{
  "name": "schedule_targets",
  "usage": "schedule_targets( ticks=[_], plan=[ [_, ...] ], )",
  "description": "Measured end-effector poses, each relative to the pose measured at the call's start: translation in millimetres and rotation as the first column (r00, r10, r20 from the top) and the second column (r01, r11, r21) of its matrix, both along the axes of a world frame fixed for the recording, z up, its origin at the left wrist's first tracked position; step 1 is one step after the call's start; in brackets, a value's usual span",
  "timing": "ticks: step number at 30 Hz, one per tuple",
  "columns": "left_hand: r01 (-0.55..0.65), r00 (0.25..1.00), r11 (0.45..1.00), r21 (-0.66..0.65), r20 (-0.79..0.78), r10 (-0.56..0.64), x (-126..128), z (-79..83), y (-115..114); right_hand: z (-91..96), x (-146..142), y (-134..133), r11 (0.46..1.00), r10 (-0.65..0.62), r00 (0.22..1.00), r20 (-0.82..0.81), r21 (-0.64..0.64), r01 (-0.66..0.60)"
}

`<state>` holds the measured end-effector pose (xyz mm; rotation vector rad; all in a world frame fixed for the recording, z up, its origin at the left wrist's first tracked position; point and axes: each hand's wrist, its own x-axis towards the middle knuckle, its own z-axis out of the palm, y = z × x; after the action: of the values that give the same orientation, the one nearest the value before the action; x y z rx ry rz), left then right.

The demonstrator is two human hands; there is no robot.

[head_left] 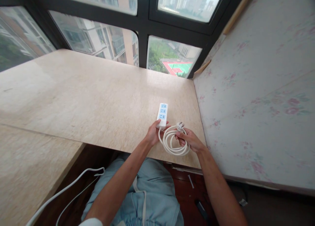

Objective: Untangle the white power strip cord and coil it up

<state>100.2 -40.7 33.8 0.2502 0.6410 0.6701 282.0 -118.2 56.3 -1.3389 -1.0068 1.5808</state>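
Observation:
A white power strip (162, 114) with blue sockets lies over the beige stone sill (98, 98), near its front right corner. My left hand (154, 133) grips the strip's near end. Its white cable is wound into a coil (172, 143), and my right hand (188, 139) is closed around that coil. The plug (180, 125) sticks up from the coil just above my right hand's fingers.
Dark-framed windows (144, 26) run along the far edge of the sill. A flowered mattress (258, 94) leans on the right. A lower stone slab (27, 167) sits at left, with another white cable (73, 183) hanging by it. My lap in light blue cloth (152, 193) is below.

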Motion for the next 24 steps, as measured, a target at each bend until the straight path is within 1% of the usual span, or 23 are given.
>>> schedule_targets(
  ticks=[1, 2, 4, 6, 8, 11, 13, 15, 17, 19, 20, 22, 23, 24],
  plan=[
    [0.023, 1.000, 1.000, 0.016, -0.014, -0.023, 3, 0.5, 0, 3.2, 0, 2, 0.999, 0.046, 0.999, 0.029, -0.003, -0.046],
    [0.019, 0.999, 0.999, 0.041, -0.035, -0.017, 5, 0.9, 1, 6.5, 1, 5, 0.996, 0.088, 0.994, 0.059, -0.008, -0.088],
    [-0.048, 0.994, 0.993, 0.112, -0.095, 0.059, 12, 1.2, 1, 12.3, 4, 11, 0.986, 0.166, 0.979, 0.113, -0.010, -0.166],
    [-0.116, 0.976, 0.974, 0.196, -0.160, 0.148, 18, 0.9, 1, 16.4, 10, 18, 0.971, 0.234, 0.958, 0.164, 0.000, -0.237],
    [-0.144, 0.951, 0.950, 0.278, -0.226, 0.210, 23, 0.0, 3, 19.0, 19, 27, 0.953, 0.296, 0.932, 0.209, 0.001, -0.302],
    [-0.129, 0.911, 0.914, 0.384, -0.319, 0.262, 28, -1.8, 9, 23.7, 32, 43, 0.926, 0.371, 0.895, 0.246, -0.024, -0.378],
    [-0.088, 0.896, 0.902, 0.423, -0.362, 0.257, 30, -3.0, 17, 28.6, 40, 55, 0.902, 0.424, 0.861, 0.280, -0.049, -0.428],
    [-0.054, 0.889, 0.896, 0.441, -0.388, 0.244, 33, -3.8, 26, 34.1, 47, 69, 0.874, 0.474, 0.806, 0.353, -0.082, -0.478],
    [-0.042, 0.881, 0.896, 0.442, -0.406, 0.242, 35, -3.8, 37, 39.0, 52, 86, 0.840, 0.520, 0.725, 0.452, -0.119, -0.529],
    [-0.043, 0.878, 0.900, 0.434, -0.414, 0.242, 38, -3.1, 47, 43.0, 57, 105, 0.802, 0.553, 0.615, 0.562, -0.161, -0.575],
    [-0.038, 0.879, 0.904, 0.426, -0.415, 0.233, 39, -2.6, 51, 44.9, 59, 116, 0.777, 0.570, 0.536, 0.623, -0.198, -0.597],
    [-0.024, 0.879, 0.915, 0.403, -0.427, 0.212, 43, -1.3, 61, 48.9, 64, 137, 0.725, 0.597, 0.346, 0.724, -0.302, -0.619],
    [-0.019, 0.874, 0.922, 0.388, -0.440, 0.204, 46, -0.6, 65, 51.2, 66, 148, 0.702, 0.606, 0.255, 0.754, -0.355, -0.617],
    [-0.018, 0.866, 0.929, 0.371, -0.458, 0.200, 49, 0.0, 69, 53.5, 68, 159, 0.684, 0.611, 0.181, 0.770, -0.400, -0.610]
  ],
)
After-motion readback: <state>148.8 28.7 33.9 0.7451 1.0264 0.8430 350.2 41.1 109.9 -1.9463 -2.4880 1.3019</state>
